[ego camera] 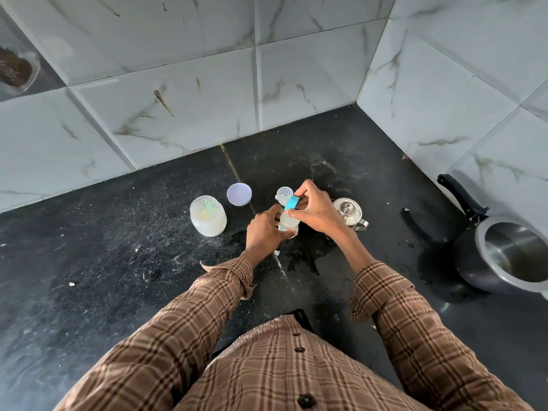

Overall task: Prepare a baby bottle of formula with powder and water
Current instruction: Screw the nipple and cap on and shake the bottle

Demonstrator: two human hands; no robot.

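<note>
A clear baby bottle (288, 222) stands on the black counter (118, 262), with pale liquid inside. My left hand (267, 231) grips its body from the left. My right hand (312, 210) holds the blue collar (292, 202) at the bottle's top. Behind the bottle lies a clear cap (284, 193). To the left stands an open jar of white powder (208, 216) with a teal scoop (209, 207) in it. Its lilac lid (239, 194) lies behind it.
A small steel lidded pot (348, 213) stands right of my hands. A dark pressure cooker (510, 256) with a black handle sits at the far right. Water is spilled on the counter near the bottle. Marble tile walls close the back and right.
</note>
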